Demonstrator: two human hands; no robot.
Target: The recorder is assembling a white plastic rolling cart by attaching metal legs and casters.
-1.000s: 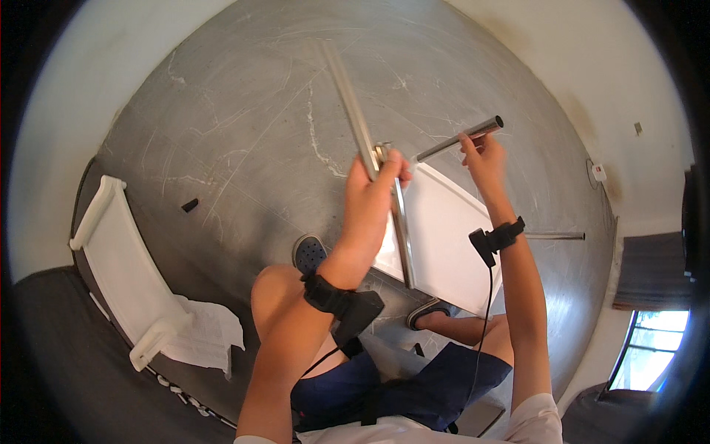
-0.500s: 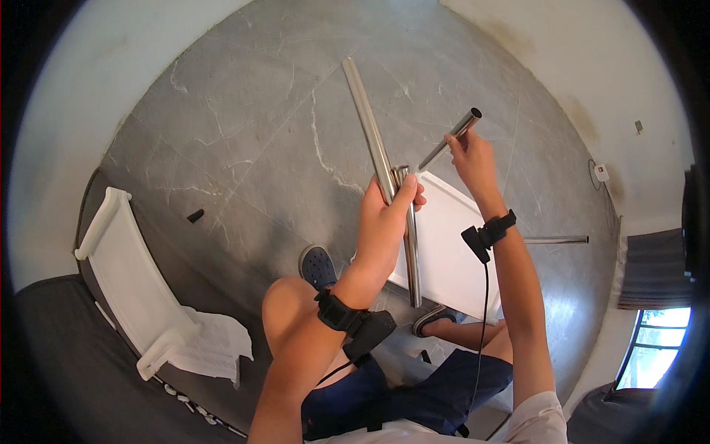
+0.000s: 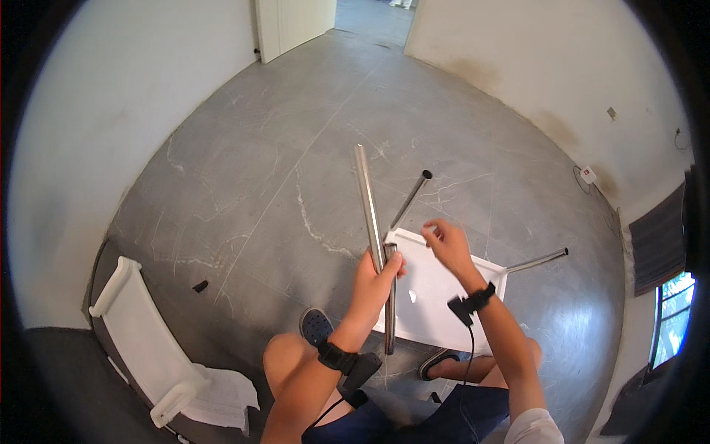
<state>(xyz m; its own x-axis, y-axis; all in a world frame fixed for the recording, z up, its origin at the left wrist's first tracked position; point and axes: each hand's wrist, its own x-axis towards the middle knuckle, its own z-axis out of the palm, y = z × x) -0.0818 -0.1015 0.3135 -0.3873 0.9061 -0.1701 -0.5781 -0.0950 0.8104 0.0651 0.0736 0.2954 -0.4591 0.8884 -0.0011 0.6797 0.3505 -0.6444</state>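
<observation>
My left hand (image 3: 372, 288) is closed around two shiny metal tubes, a long tube (image 3: 367, 196) pointing away from me and a shorter tube (image 3: 390, 318) beside it. Below them lies a white panel (image 3: 436, 296) with a raised rim. At its far left corner a metal leg tube (image 3: 410, 200) slants up, its hollow end uppermost. Another leg tube (image 3: 538, 260) juts out from the right corner. Just above the panel, near the slanting tube, my right hand (image 3: 448, 248) is empty, with its fingers loosely bent and apart.
A second white panel (image 3: 148, 333) with rounded end pieces lies at left on dark cloth, crumpled white wrapping (image 3: 225, 396) against it. A small black piece (image 3: 200, 286) is on the grey floor. A white plug box (image 3: 587, 175) sits by the right wall, a door (image 3: 296, 26) at the back.
My right hand has let go of the slanting leg tube and drawn back from it. The view has tilted up, bringing the door in; the left hand keeps both tubes.
</observation>
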